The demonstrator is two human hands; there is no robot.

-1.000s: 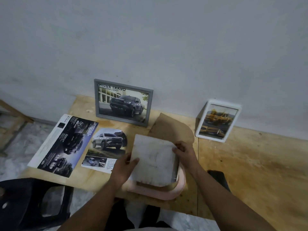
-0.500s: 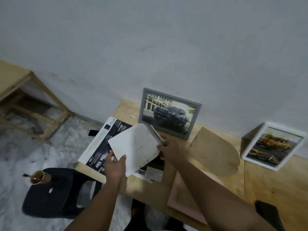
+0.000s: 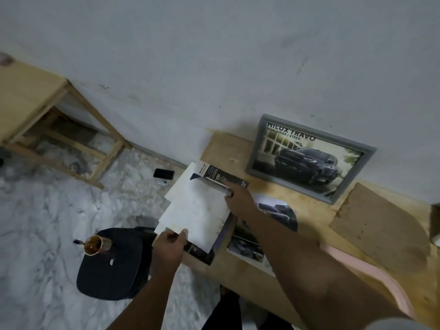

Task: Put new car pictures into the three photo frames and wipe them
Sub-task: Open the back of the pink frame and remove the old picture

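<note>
1. At the upper left of the frame stands a pale wooden side table [image 3: 35, 110] on a marbled white floor [image 3: 47, 222], with a small black phone-like object [image 3: 163, 174] lying near the wall.
2. At lower left, a black round stool [image 3: 114, 265] carries a glass cup of brown drink [image 3: 94, 245] right at its edge; a careless elbow or a dropped sheet could probably tip it.
3. The left hand [image 3: 170, 244] pinches the lower corner of a stained white sheet of paper [image 3: 197, 210], thumb on top.
4. The right hand [image 3: 238, 195] is closed on the sheet's upper right corner (what its fingertips grip underneath cannot be told). The sheet hangs over a dark glossy car brochure [image 3: 219, 177] at the left end of the plywood tabletop [image 3: 309, 234], so it could slide off onto the floor.
5. Centre right, a cut-out car picture [image 3: 278, 213] lies flat beside the right forearm, which could drag or crease it.
6. At upper right, a grey rectangular photo frame [image 3: 309, 158] with a dark pickup picture leans against the wall.
7. A brown arched backing board [image 3: 381, 229] and a pink frame edge [image 3: 371, 277] lie at the lower right.
</note>
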